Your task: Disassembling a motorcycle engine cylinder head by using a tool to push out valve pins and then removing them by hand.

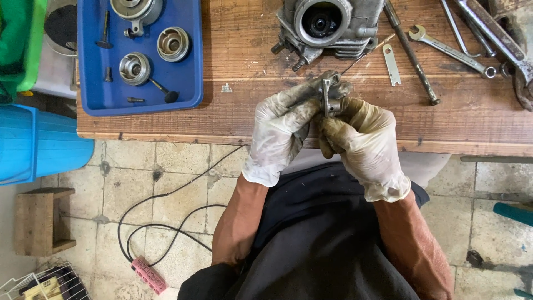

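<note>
Two gloved hands (one metal part)

The light is soft and even, like daylight, and nothing looks too dark. My gloves look bright, and my left hand is the palest spot. Small soft shadows sit under the tools on the far side of the table. The blue tray on the left shines a little. My dark apron, near me, is the darkest part. The picture is sharp in the middle. The edges bend a bit, and the floor tiles look curved.
</note>
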